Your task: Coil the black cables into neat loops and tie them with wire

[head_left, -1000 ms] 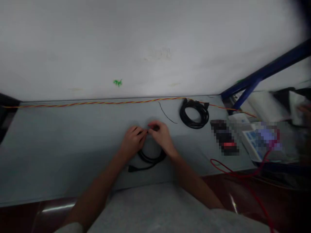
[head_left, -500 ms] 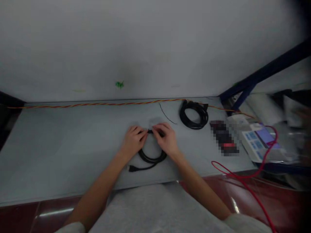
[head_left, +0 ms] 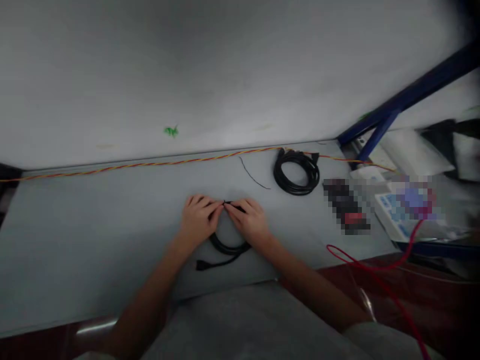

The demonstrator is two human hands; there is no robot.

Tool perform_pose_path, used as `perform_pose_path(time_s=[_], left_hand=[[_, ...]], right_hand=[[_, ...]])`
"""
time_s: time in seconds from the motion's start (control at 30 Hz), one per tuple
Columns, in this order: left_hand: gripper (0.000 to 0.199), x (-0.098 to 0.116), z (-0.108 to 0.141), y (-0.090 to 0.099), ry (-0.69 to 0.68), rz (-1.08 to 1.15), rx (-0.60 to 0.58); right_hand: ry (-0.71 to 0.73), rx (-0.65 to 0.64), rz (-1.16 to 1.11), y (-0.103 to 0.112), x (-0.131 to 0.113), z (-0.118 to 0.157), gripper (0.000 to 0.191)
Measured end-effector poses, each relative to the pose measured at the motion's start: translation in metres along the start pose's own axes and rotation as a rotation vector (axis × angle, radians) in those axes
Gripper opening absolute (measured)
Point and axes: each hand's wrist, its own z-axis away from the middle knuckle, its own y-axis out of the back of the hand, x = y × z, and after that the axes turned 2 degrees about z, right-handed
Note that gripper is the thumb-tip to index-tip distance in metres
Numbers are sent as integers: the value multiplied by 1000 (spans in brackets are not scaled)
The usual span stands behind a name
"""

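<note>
A coiled black cable (head_left: 227, 249) lies on the grey table in front of me, its plug end (head_left: 203, 265) trailing toward the lower left. My left hand (head_left: 198, 218) is closed at the far side of the loop, thumb and fingers pinched together. Opposite it, my right hand (head_left: 250, 220) is closed on the same stretch, fingertips almost touching the left ones. A tiny dark end pokes up between the fingertips; whether it is a thin tie is too small to tell. Part of the loop is hidden beneath my right hand.
Another coiled black cable (head_left: 296, 190) lies at the back right, beside a thin black tie (head_left: 254, 179). A red-and-yellow twisted wire (head_left: 150, 164) runs along the wall. At right are a blurred dark object (head_left: 345, 207), a red cord (head_left: 375, 270) and a blue metal frame (head_left: 378, 132).
My fingertips have come closer together, covering the cable stretch that showed between them. The view has shifted and tilted slightly.
</note>
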Motion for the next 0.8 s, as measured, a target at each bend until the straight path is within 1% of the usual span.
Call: perform_pose_path(time_s=[0.13, 0.2, 0.37, 0.47, 0.57, 0.63, 0.7, 0.8], left_hand=[[18, -2, -20, 8, 69, 41, -101], [16, -6, -35, 10, 71, 42, -169], [20, -23, -77, 16, -49, 132, -497], [24, -36, -97, 18, -164, 155, -607], [21, -43, -107, 16, -271, 142, -644], [18, -45, -107, 14, -314, 149, -626], [15, -45, -104, 11, -341, 157, -591], [13, -42, -99, 9, -332, 137, -563]], right_hand=[[12, 12, -6, 1, 0, -1, 23], [1, 7, -6, 1, 0, -1, 23], [-20, -11, -6, 1, -1, -1, 23], [-34, -21, -9, 1, -1, -1, 23], [-31, -9, -31, 1, 0, -1, 23], [-30, -17, -58, 1, 1, -1, 24], [-30, -31, -71, 2, 1, -1, 25], [-32, -49, -59, 3, 0, -2, 25]])
